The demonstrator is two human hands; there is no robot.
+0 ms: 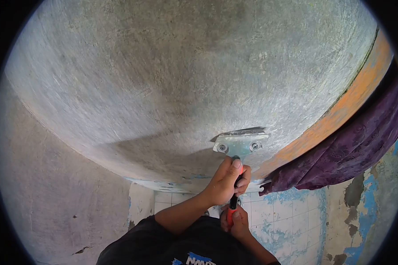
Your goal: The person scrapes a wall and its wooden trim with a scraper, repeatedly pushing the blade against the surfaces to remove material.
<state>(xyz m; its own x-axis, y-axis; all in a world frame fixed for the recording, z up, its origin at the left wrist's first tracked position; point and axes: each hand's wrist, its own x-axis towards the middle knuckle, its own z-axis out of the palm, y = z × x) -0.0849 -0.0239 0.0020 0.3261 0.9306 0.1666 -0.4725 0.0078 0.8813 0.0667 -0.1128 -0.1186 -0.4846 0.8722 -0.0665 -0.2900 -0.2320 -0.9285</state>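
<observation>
A wide scraper with two screws on its head and a red and black handle rests with its blade edge at the grey wall. Wrapped round the upper handle just below the head is my left hand, its thumb lying along the top. Lower down, my right hand grips the red end of the same handle, close to my chest. Scrape marks and patchy grey plaster cover the wall around the blade, and a shadow falls to its left.
A dark purple curtain hangs at the right beside an orange-painted wooden frame. Below lies a white tiled floor with blue paint flakes. The side wall at right has peeling blue paint; another grey wall stands at left.
</observation>
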